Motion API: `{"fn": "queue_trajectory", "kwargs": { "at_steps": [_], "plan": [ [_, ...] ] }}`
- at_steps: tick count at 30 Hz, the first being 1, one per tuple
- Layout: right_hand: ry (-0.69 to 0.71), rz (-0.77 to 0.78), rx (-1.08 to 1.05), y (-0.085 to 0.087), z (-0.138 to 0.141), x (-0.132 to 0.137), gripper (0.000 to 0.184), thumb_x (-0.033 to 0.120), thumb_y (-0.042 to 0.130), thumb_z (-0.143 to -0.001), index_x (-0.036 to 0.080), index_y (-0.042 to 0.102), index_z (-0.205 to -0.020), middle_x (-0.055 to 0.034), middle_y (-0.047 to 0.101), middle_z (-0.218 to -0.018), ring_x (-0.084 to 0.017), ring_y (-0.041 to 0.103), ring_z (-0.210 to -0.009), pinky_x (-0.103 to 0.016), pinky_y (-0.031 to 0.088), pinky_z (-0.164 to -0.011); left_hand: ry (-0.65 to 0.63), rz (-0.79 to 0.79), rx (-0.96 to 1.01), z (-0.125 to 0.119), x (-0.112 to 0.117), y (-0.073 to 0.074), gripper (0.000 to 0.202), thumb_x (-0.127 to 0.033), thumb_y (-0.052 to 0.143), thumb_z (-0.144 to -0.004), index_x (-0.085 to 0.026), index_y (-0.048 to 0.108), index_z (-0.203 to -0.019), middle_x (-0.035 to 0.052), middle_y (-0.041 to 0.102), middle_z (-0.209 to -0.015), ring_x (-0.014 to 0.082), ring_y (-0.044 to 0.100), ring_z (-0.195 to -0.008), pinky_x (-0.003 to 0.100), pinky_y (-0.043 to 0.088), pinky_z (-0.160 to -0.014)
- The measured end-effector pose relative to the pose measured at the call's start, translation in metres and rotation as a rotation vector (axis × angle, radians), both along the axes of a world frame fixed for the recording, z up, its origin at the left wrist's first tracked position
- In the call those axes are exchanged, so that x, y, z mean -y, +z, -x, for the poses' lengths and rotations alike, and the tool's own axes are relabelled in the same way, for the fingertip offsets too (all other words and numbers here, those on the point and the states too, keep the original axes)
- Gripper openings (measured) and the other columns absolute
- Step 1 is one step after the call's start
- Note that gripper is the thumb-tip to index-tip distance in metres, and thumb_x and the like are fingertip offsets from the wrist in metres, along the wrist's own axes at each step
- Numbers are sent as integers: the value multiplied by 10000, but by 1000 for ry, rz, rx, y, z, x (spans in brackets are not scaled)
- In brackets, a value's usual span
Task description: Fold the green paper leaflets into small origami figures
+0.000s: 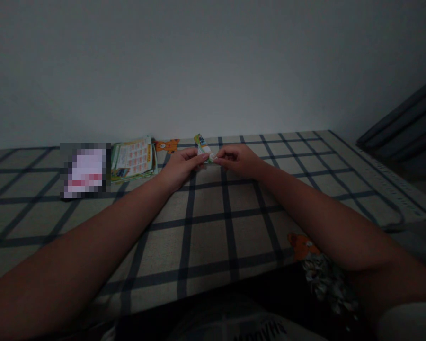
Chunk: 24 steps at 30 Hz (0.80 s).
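Between my two hands is a narrow folded strip of printed paper point(201, 141), white, green and yellow, its upper end pointing up and away from me. My left hand point(180, 166) pinches it between thumb and fingers on the left side. From the right, the fingertips of my right hand point(239, 160) close on the paper's lower end, close to the left thumb. Both hands are just above or resting on the checked tablecloth point(208, 241); I cannot tell which. The fingers cover part of the folds.
Left of my hands lies a stack of printed sheets point(133, 158), beside a pixelated device with a bright screen point(87, 170). A plain wall point(199, 66) rises behind the table. Dark grey folded fabric point(408, 123) hangs at the right. A grey crumpled cluster point(328, 282) sits near the front edge.
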State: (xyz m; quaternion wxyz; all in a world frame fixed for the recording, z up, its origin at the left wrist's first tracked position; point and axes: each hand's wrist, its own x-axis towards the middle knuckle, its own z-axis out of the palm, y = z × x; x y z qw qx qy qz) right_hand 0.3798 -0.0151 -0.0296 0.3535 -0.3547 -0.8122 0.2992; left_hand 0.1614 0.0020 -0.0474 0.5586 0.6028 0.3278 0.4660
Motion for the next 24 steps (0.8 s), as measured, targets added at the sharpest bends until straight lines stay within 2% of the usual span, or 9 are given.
{"fn": "queue_trajectory", "kwargs": {
  "at_steps": [7, 11, 14, 18, 24],
  "plan": [
    [13, 13, -1, -2, 1, -1, 509, 657, 636, -882, 150, 665, -890, -10, 636, -737, -122, 545, -659, -255, 388, -615, -9, 37, 104, 0, -4, 0, 298, -445, 858, -764, -174, 741, -720, 19, 655, -667, 98, 508, -553, 231, 360, -500],
    [-27, -13, 58, -2, -1, -2, 476, 625, 610, -909, 164, 627, -790, 0, 611, -682, -118, 513, -639, -254, 358, -605, -5, 46, 121, -2, -5, 0, 307, -457, 856, -774, -174, 738, -758, 10, 648, -669, 86, 495, -536, 218, 361, -482],
    [-59, -98, 116, -1, -1, -3, 417, 552, 601, -930, 175, 595, -752, 6, 589, -668, -114, 477, -637, -260, 331, -610, 21, 46, 105, -3, -5, -2, 337, -477, 864, -765, -178, 712, -794, -3, 632, -657, 85, 513, -531, 210, 377, -474],
    [-154, -262, 271, -2, -3, -4, 304, 402, 597, -927, 186, 558, -717, 0, 570, -683, -124, 444, -648, -277, 287, -624, 82, 34, 124, -5, -4, -1, 410, -430, 923, -684, -183, 674, -896, 0, 679, -820, 92, 606, -613, 191, 439, -491],
    [-300, -392, 508, 1, -2, 2, 199, 327, 595, -907, 183, 625, -774, -38, 631, -783, -153, 439, -700, -302, 213, -625, 63, 47, 83, -6, 0, 3, 410, -396, 891, -714, -171, 669, -975, 43, 697, -974, 159, 707, -832, 213, 548, -602]
  ]
}}
